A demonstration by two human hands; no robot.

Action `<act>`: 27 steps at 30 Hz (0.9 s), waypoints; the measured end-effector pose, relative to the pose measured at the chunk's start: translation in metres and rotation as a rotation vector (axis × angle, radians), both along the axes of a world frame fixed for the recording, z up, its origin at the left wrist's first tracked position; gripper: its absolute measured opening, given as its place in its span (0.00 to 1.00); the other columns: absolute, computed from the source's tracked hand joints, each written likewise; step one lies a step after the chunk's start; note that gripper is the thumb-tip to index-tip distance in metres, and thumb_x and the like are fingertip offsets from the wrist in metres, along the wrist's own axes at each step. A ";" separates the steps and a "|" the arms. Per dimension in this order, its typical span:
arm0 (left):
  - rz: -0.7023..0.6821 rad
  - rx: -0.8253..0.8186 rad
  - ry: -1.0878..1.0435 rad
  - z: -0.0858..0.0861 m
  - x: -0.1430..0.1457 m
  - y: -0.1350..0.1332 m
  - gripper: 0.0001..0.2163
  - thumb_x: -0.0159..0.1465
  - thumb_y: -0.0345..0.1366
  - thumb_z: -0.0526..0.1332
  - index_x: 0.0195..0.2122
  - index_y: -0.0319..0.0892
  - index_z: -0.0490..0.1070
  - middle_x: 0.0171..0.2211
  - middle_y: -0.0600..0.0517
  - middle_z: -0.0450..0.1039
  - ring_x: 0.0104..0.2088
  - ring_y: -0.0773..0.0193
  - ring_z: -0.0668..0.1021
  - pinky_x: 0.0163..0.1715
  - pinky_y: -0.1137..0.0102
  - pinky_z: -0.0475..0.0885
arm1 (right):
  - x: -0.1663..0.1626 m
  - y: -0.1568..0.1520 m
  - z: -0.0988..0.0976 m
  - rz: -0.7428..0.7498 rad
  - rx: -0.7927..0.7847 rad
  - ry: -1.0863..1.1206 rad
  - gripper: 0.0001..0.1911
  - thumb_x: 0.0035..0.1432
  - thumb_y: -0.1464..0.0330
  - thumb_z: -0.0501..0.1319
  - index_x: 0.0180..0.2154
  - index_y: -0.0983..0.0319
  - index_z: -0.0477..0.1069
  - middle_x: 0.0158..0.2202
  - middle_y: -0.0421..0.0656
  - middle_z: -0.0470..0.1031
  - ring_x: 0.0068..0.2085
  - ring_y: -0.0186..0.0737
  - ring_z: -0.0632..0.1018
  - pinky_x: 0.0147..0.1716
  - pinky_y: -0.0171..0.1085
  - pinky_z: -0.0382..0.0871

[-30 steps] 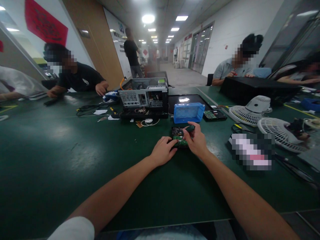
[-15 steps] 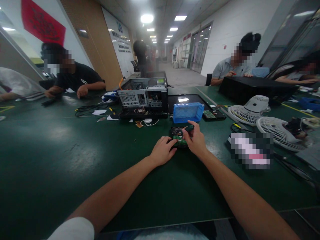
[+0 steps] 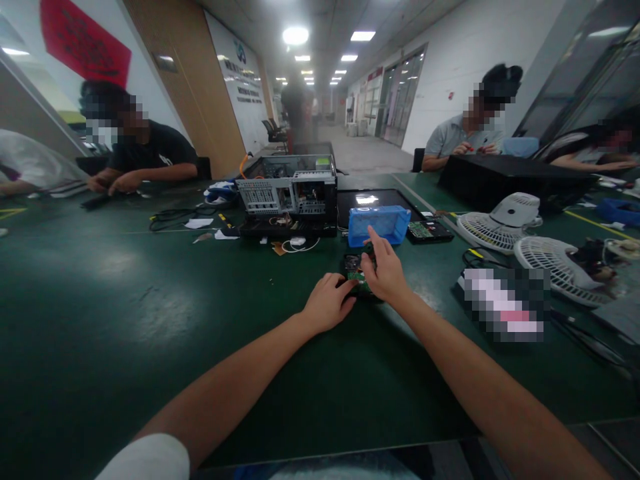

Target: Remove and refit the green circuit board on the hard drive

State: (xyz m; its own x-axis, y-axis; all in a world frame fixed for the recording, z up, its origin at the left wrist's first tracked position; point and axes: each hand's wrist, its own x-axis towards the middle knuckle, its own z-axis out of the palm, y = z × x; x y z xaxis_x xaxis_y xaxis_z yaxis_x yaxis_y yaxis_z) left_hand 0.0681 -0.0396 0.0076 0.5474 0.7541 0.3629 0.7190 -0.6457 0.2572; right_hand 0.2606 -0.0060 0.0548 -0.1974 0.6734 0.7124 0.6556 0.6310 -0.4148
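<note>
On the green table in front of me lies a small open black device with a green circuit board (image 3: 356,276), partly hidden by my fingers. My left hand (image 3: 329,301) grips its left side, forefinger pressed on the board and thumb at the near edge. Above the device's right side is my right hand (image 3: 385,272), its thumb and fingers closed round a short dark tool that looks like a screwdriver (image 3: 369,249); the forefinger points up and away. The tool's tip is hidden. Just behind the device stands a blue plastic bin (image 3: 379,227).
An opened computer case (image 3: 287,197) stands behind to the left, a dark flat screen (image 3: 375,199) beside it. Another circuit-board unit (image 3: 430,231) lies right of the bin. White fan parts (image 3: 500,219) and a pixelated item (image 3: 503,303) are at right. Several people sit around the table.
My right hand has turned and shifted slightly left, its forefinger now raised; the dark tool shows less. My left hand stays on the device. The person at far left has brought both hands together.
</note>
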 end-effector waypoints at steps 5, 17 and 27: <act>0.007 0.000 0.003 0.001 0.000 0.000 0.21 0.68 0.41 0.60 0.62 0.48 0.67 0.50 0.43 0.69 0.52 0.49 0.70 0.52 0.54 0.71 | -0.010 0.012 -0.004 -0.030 0.043 0.071 0.29 0.66 0.61 0.57 0.66 0.57 0.56 0.56 0.51 0.73 0.52 0.51 0.77 0.55 0.54 0.73; 0.005 -0.006 -0.003 -0.002 -0.001 0.001 0.21 0.69 0.41 0.60 0.62 0.48 0.67 0.50 0.43 0.69 0.52 0.49 0.70 0.52 0.54 0.71 | 0.006 -0.002 -0.022 -0.131 0.086 0.224 0.22 0.67 0.59 0.58 0.59 0.57 0.63 0.54 0.52 0.74 0.47 0.50 0.80 0.50 0.53 0.76; -0.004 0.009 -0.007 -0.001 -0.002 0.000 0.21 0.69 0.42 0.59 0.62 0.47 0.67 0.50 0.44 0.69 0.52 0.51 0.70 0.52 0.55 0.71 | 0.010 0.002 -0.021 -0.127 0.065 0.290 0.22 0.65 0.59 0.62 0.57 0.56 0.64 0.53 0.48 0.76 0.44 0.46 0.81 0.47 0.49 0.78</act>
